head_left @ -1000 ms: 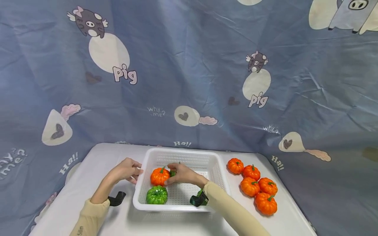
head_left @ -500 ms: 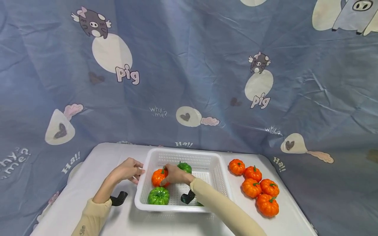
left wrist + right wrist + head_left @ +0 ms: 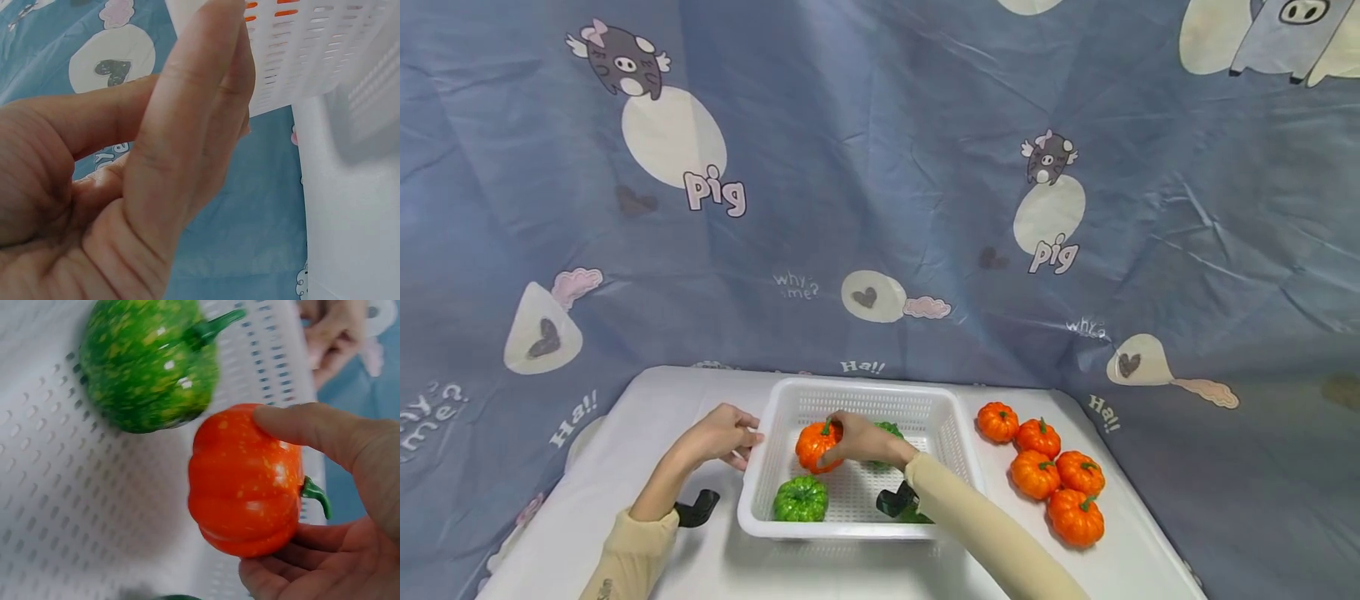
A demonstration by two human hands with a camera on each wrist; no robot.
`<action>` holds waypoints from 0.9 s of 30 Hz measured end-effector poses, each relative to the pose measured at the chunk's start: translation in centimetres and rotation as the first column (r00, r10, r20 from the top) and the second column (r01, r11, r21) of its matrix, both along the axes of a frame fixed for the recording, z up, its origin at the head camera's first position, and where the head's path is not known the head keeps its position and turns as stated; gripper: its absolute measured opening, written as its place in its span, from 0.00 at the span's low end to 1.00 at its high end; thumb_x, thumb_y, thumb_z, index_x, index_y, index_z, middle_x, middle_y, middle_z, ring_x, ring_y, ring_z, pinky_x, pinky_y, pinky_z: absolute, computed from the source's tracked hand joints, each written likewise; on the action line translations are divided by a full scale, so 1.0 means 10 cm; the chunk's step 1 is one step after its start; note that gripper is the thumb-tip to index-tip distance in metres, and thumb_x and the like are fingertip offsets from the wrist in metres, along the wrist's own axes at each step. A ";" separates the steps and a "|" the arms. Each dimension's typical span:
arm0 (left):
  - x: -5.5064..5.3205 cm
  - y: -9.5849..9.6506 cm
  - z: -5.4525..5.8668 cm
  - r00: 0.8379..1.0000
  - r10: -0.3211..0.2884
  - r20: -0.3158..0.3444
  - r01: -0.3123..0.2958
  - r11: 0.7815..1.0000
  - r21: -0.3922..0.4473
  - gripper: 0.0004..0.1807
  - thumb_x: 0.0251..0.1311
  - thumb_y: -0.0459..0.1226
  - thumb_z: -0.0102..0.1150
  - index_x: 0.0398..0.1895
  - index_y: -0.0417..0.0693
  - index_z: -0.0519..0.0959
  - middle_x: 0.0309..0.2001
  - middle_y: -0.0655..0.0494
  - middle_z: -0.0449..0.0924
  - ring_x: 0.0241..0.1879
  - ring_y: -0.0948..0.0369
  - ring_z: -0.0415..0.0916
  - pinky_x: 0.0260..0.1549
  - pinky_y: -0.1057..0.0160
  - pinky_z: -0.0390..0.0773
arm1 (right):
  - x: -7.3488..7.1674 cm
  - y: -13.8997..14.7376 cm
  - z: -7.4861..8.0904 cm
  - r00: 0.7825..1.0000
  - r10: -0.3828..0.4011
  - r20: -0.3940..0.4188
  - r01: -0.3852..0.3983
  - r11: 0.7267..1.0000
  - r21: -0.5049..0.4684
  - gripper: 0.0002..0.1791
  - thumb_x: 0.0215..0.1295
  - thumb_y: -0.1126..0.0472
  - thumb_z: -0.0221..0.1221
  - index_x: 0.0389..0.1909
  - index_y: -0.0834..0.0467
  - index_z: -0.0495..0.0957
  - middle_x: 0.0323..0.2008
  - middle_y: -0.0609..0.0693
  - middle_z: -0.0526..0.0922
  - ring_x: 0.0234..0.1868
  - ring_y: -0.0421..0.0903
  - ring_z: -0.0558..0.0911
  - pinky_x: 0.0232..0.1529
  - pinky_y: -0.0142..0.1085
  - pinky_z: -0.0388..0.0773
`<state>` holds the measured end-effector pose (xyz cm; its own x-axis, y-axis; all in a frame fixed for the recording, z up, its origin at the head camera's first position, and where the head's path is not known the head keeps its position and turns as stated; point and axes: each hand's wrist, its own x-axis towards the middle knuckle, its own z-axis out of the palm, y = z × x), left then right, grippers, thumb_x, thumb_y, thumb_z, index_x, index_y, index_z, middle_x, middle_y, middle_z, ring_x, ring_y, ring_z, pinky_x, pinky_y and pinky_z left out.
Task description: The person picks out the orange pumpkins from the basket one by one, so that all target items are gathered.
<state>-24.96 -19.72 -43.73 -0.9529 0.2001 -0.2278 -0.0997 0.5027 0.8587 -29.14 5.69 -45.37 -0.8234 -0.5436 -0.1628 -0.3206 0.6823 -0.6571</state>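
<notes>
My right hand [image 3: 868,440] reaches into a white perforated plastic basket [image 3: 842,529] and holds a small orange pumpkin [image 3: 815,450] with a green stem. In the right wrist view, the thumb lies on one side of the orange pumpkin [image 3: 244,487] and the fingers curl under the other. My left hand [image 3: 722,433] is at the basket's left side, fingertips right at the rim. A speckled green pumpkin [image 3: 801,498] sits in the basket's front left corner. Another green pumpkin [image 3: 891,429] shows partly behind my right hand, and a third [image 3: 916,514] is mostly hidden under the right wrist.
Several orange pumpkins [image 3: 1035,475] lie grouped on the white table [image 3: 700,558] to the right of the basket. Behind the table hangs a blue patterned cloth [image 3: 880,208]. A black wrist camera [image 3: 696,508] hangs under the left wrist.
My right hand has closed around the orange pumpkin and shifted it rightward inside the basket. The green pumpkin behind that hand shows farther right than before. My left hand stays at the rim.
</notes>
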 end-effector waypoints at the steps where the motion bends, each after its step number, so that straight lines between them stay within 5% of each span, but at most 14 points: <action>1: 0.00 0.00 0.00 1.000 -0.002 -0.002 0.002 1.000 -0.001 0.26 0.64 0.29 0.55 0.60 0.18 0.65 0.35 0.43 0.83 0.28 0.57 0.83 0.26 0.59 0.87 | 0.02 0.04 0.04 1.000 0.000 0.001 0.000 1.000 0.003 0.42 0.47 0.52 0.74 0.63 0.61 0.70 0.53 0.52 0.79 0.49 0.44 0.79 0.49 0.33 0.79; 12: 0.01 0.00 0.02 1.000 -0.003 -0.006 0.003 1.000 -0.015 0.26 0.65 0.30 0.54 0.61 0.18 0.64 0.39 0.40 0.83 0.32 0.56 0.83 0.28 0.59 0.87 | 0.25 0.76 0.44 0.999 -0.027 0.038 0.030 0.994 -0.102 0.40 0.48 0.53 0.72 0.64 0.58 0.69 0.58 0.52 0.77 0.60 0.49 0.76 0.59 0.41 0.78; 18: 0.00 0.00 0.00 1.000 0.007 0.016 -0.007 1.000 -0.017 0.26 0.65 0.30 0.55 0.61 0.19 0.65 0.37 0.41 0.83 0.30 0.57 0.83 0.27 0.59 0.87 | 0.42 1.42 0.55 0.990 -0.132 0.048 0.138 0.978 -0.158 0.41 0.51 0.51 0.71 0.66 0.57 0.67 0.59 0.54 0.76 0.64 0.54 0.72 0.62 0.47 0.75; 23: -0.01 0.00 -0.01 1.000 0.001 0.012 -0.001 1.000 -0.021 0.26 0.65 0.30 0.55 0.61 0.19 0.65 0.38 0.41 0.83 0.31 0.57 0.83 0.27 0.59 0.87 | 0.58 2.00 0.57 0.954 -0.297 0.023 0.297 0.941 -0.161 0.44 0.51 0.50 0.71 0.67 0.61 0.65 0.59 0.59 0.76 0.61 0.55 0.75 0.59 0.48 0.77; 27: -0.03 0.00 0.00 1.000 -0.005 0.007 0.005 1.000 -0.030 0.27 0.65 0.31 0.54 0.61 0.18 0.64 0.40 0.39 0.83 0.32 0.57 0.82 0.28 0.59 0.87 | 0.71 2.41 0.54 0.896 -0.443 -0.007 0.440 0.891 -0.110 0.48 0.50 0.47 0.71 0.68 0.64 0.62 0.61 0.62 0.75 0.60 0.55 0.75 0.59 0.49 0.76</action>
<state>-25.22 -19.76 -43.76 -0.9503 0.1977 -0.2405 -0.1033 0.5285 0.8427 -22.08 29.77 -39.99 -0.9861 -0.1352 -0.0962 -0.0234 0.6875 -0.7258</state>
